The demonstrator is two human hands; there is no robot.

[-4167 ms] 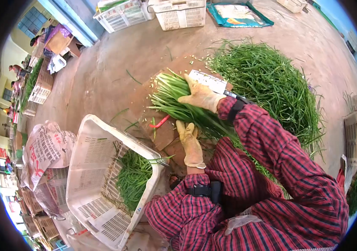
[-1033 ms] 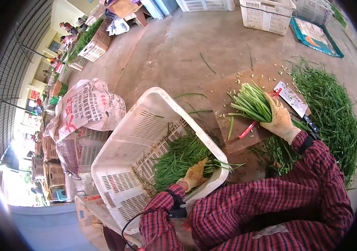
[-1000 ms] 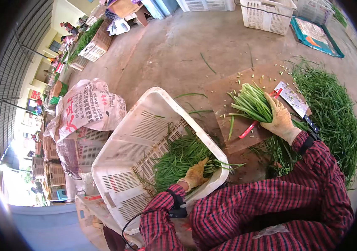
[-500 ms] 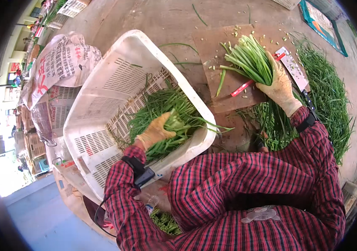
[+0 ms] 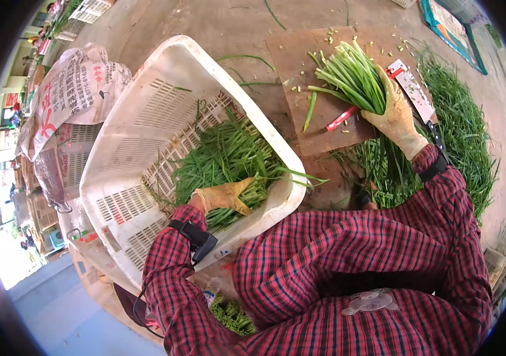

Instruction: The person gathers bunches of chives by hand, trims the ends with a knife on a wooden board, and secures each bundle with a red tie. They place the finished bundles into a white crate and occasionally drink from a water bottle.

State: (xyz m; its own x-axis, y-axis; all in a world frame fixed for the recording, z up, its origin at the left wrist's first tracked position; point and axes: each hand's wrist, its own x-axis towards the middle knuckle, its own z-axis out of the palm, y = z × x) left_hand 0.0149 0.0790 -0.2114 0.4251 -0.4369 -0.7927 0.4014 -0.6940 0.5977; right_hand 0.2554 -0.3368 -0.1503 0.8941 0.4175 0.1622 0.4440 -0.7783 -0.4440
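Observation:
My right hand (image 5: 398, 118), in a yellowed work glove, is wrapped round a bunch of garlic chives (image 5: 352, 77) over a brown board (image 5: 318, 133). Their pale cut ends point away from me, and the dark leaves hang back under the wrist. Beneath the bunch runs a red strip (image 5: 341, 118) with white marks. A knife with a broad blade (image 5: 413, 95) and black handle lies right of this hand. Inside the white plastic crate (image 5: 196, 53), my gloved left hand (image 5: 224, 197) rests on more chives (image 5: 223, 148), thumb and fingers apart around some stem ends.
A large heap of loose chives (image 5: 460, 130) lies on the floor at the right. Cut stem bits litter the board. A printed white sack (image 5: 78, 89) sits left of the crate. Small green bundles (image 5: 232, 317) lie by my leg, and a teal-edged bag (image 5: 454, 35) at top right.
My left hand has moved down and slightly toward me in the crate, its thumb and fingers now spread. The right hand keeps its hold on the bunch. The view has shifted slightly.

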